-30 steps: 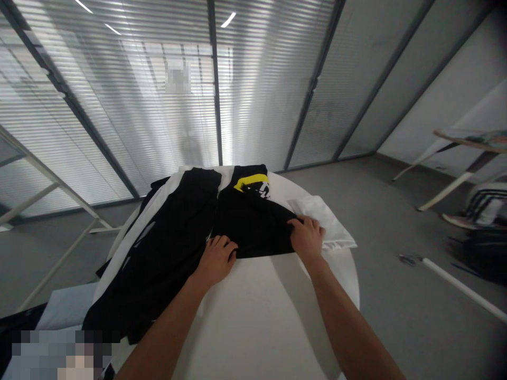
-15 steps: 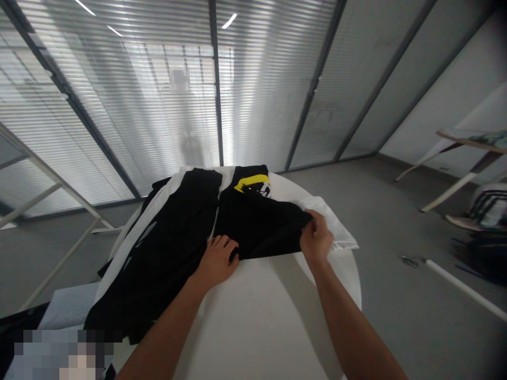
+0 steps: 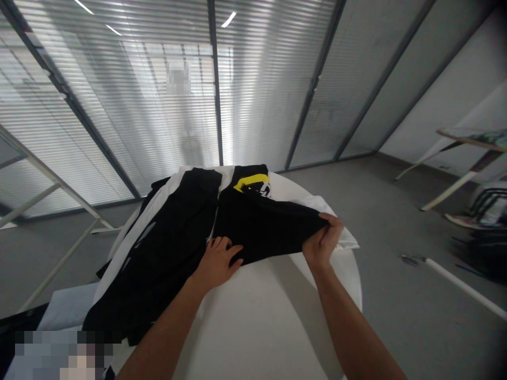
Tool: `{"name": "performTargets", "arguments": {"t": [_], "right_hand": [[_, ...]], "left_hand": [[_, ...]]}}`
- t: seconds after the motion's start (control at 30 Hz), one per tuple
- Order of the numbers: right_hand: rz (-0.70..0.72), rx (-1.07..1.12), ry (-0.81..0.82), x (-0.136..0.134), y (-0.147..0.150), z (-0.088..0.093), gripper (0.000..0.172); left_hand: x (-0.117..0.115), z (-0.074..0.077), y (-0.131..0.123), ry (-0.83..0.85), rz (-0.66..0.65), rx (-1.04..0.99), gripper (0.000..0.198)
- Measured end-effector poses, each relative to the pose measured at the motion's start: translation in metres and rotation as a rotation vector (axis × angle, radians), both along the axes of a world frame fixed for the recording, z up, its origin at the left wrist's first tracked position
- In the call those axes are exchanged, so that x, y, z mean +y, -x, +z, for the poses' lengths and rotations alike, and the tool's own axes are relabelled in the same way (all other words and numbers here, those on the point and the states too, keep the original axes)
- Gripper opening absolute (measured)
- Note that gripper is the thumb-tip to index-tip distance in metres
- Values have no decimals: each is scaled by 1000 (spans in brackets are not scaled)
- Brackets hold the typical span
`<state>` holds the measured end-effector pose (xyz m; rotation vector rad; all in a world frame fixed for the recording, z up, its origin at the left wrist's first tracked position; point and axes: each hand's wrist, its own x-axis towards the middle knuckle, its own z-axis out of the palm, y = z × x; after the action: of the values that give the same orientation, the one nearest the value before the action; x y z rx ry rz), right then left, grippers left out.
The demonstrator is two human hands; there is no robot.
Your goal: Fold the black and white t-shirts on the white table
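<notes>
A black garment (image 3: 273,224) with a yellow and white print lies over a round white table (image 3: 253,316). A thin, pale zip-like line runs along its left part. My right hand (image 3: 322,243) grips the garment's right end, thumb and fingers closed on the cloth and drawing it out to a narrow end. My left hand (image 3: 219,261) rests on the near edge by the pale line, its thumb and forefinger apart. Left of it spreads black cloth (image 3: 170,221) with a white side stripe; whether both parts are one piece I cannot tell. White fabric (image 3: 348,240) lies behind my right hand.
A pale metal frame (image 3: 59,184) stands at the left. Light grey folded cloth (image 3: 69,306) lies low on the left. On the floor at right are a white pole (image 3: 463,287) and a dark bag (image 3: 489,253), below a wooden-topped table (image 3: 471,138). Blinds (image 3: 269,95) line the glass wall behind.
My right hand has shifted slightly right and turned, stretching the black cloth further right. My left hand's thumb and forefinger have straightened and spread over the cloth.
</notes>
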<state>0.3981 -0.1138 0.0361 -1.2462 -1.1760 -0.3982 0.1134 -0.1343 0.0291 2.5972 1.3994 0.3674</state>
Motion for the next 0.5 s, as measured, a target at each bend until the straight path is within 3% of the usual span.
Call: {"name": "performTargets", "arguments": {"t": [0.13,0.27,0.4,0.5], "right_hand": [[10,59,152,5,1,3,27],[-85,147,284,8,-3,1,28],[-123,171,288,10,-9,-1,29],[-139,153,275,10,-11,-2,32]], "left_hand": [[-2,3,7,51,-5,-6,67],[-1,4,17,130,-58,-10,87],[6,0,26,93,-60,-85,62],[14,-2,31,-34,34,-122,40]]}}
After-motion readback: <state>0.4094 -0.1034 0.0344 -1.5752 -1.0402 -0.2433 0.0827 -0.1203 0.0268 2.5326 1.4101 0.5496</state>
